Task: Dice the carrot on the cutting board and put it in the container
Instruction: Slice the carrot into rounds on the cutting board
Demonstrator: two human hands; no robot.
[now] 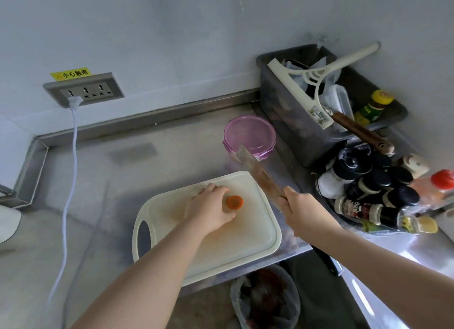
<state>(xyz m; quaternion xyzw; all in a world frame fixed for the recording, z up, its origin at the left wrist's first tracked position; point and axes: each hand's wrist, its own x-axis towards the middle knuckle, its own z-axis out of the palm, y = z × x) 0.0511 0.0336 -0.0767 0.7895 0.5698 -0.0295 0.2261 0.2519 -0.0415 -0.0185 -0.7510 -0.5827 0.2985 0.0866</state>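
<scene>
Yellow sticker (70,73) above socket (83,92): "小心触电". Knife (264,178) has a small printed mark, probably a brand, too blurred to read. Bottle (353,210) and squeegee (317,113) labels illegible.

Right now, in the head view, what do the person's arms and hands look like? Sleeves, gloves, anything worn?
Both are bare. The left hand and right hand have no gloves, and no ring shows. The left forearm and right forearm show no sleeve, watch or band up to the frame's edge. No markings or cables.
</scene>
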